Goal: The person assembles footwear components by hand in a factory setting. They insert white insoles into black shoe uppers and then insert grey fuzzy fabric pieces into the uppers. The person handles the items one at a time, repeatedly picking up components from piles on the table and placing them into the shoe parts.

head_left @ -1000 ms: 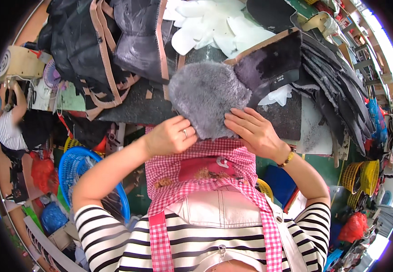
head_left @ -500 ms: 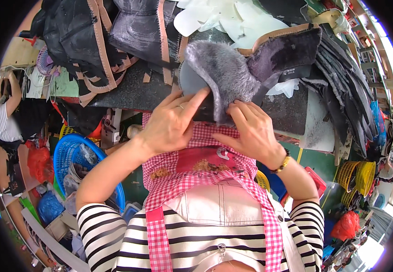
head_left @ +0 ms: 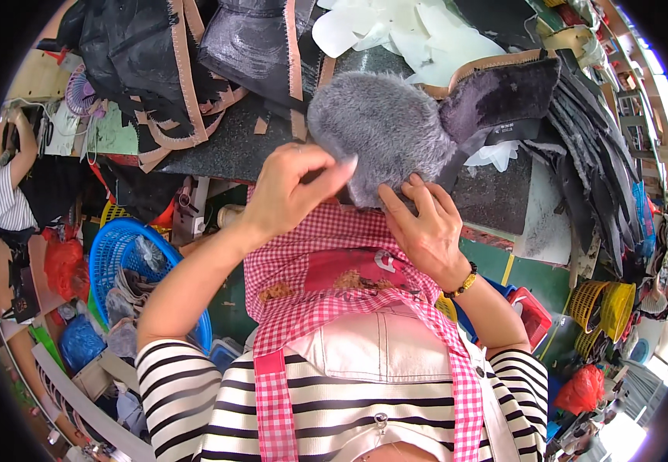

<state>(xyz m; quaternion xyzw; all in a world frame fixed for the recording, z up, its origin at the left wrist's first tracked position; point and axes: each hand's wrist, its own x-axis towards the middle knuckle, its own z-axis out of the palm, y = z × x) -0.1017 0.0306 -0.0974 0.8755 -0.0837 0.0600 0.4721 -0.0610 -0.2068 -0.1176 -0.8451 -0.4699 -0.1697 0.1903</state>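
Observation:
On the black tabletop in front of me lies a grey plush fur piece (head_left: 384,123), fluffy side up, with a broad rounded left end. It adjoins a darker purple-grey strip (head_left: 496,96) edged with tan trim. My left hand (head_left: 284,189) is at the fur's lower left edge, thumb and index finger meeting in a pinch there; how much material they grip is partly hidden. My right hand (head_left: 430,227) rests its spread fingers on the fur's lower right edge, pressing from above. Its thumb does not show.
Black boot-shaped pieces with tan trim (head_left: 187,77) lie at the far left, white sheet pieces (head_left: 403,35) behind the fur. A stack of dark strips (head_left: 596,146) drapes over the right side. A blue basket (head_left: 130,231) stands lower left, a yellow one (head_left: 617,300) lower right.
The fur's left part has flipped over, hiding the smooth grey underside seen before. My left hand has curled more, and my right fingers have shifted slightly along the lower edge.

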